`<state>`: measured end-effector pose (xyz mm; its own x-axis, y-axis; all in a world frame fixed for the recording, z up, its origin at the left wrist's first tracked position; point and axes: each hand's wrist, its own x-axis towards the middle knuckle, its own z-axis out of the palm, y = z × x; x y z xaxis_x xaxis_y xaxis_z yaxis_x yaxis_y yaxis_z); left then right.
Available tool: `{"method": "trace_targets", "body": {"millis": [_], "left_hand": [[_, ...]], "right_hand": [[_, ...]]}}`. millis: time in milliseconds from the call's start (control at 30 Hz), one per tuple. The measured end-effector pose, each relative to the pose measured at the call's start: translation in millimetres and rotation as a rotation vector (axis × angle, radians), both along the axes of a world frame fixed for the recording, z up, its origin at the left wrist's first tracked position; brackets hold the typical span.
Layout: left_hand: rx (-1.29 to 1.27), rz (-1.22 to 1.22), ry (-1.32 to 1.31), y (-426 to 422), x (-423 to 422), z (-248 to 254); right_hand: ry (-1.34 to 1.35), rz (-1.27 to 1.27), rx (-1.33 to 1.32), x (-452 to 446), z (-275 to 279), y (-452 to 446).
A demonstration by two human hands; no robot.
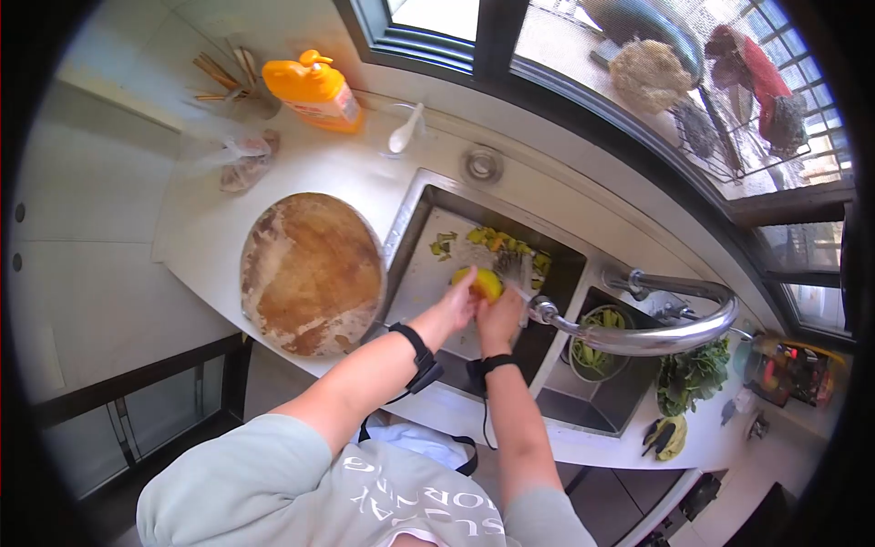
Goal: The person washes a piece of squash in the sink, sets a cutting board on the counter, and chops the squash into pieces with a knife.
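Fingers of the left hand (458, 303) clamp on yellow produce (488, 285) over the sink (402, 224), likely so scraps (499, 242) collect in it; the right hand (499, 322) is beside the produce, probably to work or steady it, but I cannot tell how its fingers close.

Board (313, 273) L of main basin (402, 232); bottle (321, 102) behind board; bowl (573, 358) in 2nd basin (599, 399), R of main.

Our left hand (458, 304) holds a yellow piece (489, 285) over the sink (417, 264) — our right hand (499, 317) close beside it. On our counter (208, 239) — a round board (313, 273) and an orange bottle (314, 94).
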<state>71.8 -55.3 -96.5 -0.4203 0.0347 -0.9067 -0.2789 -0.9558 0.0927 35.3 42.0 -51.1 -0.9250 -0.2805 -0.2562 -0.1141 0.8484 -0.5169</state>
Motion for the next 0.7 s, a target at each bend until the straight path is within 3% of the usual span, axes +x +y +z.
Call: {"method": "trace_targets", "body": {"millis": [33, 200, 267, 300, 333, 400, 433, 500, 533, 600, 700], "left_hand": [[0.059, 0.145, 0.075, 5, -17, -4], [-0.136, 0.024, -0.078, 33, -60, 5], [-0.855, -0.453, -0.114, 46, -60, -13], [-0.85, -0.461, -0.115, 54, -62, -28], [-0.875, -0.364, -0.028, 65, -63, -66], [-0.896, -0.26, 0.054, 73, -66, -65], [-1.254, -0.55, 0.182, 69, -68, -22], [-1.644, -0.887, 0.346, 66, -75, 13], [-1.652, -0.893, 0.339, 62, -79, 25], [-1.581, -1.162, 0.348, 51, -84, 56], [-1.624, -1.179, 0.446, 36, -76, 65]], "right_hand": [[0.043, -0.018, -0.057, 5, 20, 0], [0.204, -0.013, -0.072, 22, -14, 38], [-0.161, -0.231, -0.318, 22, -17, 53], [-0.423, -0.405, -0.426, 18, -14, 59], [-0.427, -0.41, -0.421, 20, -24, 65], [-0.528, -0.464, -0.122, 23, -78, 79], [-0.693, -0.442, -0.027, 21, -111, 84], [-0.62, -0.292, 0.032, 20, -123, 77], [-0.537, -0.151, 0.088, 20, -128, 71], [-0.496, -0.111, 0.056, 24, -153, 75], [-0.355, 0.002, -0.007, 34, -185, 82]]}}
